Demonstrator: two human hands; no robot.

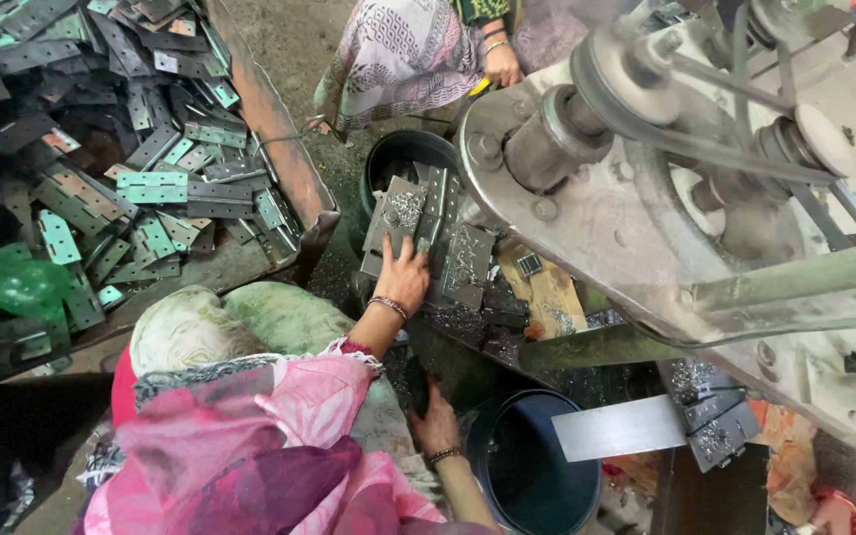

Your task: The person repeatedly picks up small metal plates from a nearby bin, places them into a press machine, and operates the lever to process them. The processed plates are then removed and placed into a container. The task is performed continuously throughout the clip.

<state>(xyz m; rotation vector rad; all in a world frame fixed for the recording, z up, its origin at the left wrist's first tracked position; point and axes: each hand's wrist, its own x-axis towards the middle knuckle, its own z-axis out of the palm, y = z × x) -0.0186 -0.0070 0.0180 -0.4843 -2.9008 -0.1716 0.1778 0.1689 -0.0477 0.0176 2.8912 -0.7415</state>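
Beside the hinge pile [141, 188], left hand [403, 277] lies open-fingered on metal plates [418, 213]; right hand [436, 421], seemingly loosely curled, nears the bucket [532, 466].

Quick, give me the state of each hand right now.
Left hand: open, fingers spread, pressing flat on a metal hinge plate at the machine.
Right hand: low beside the dark bucket; whether it grips anything cannot be told.

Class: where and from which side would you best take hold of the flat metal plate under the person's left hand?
Probably by its near long edge, coming from the person's side: the metal plate lies flat, shavings cover its top, and the left hand already rests at that edge.
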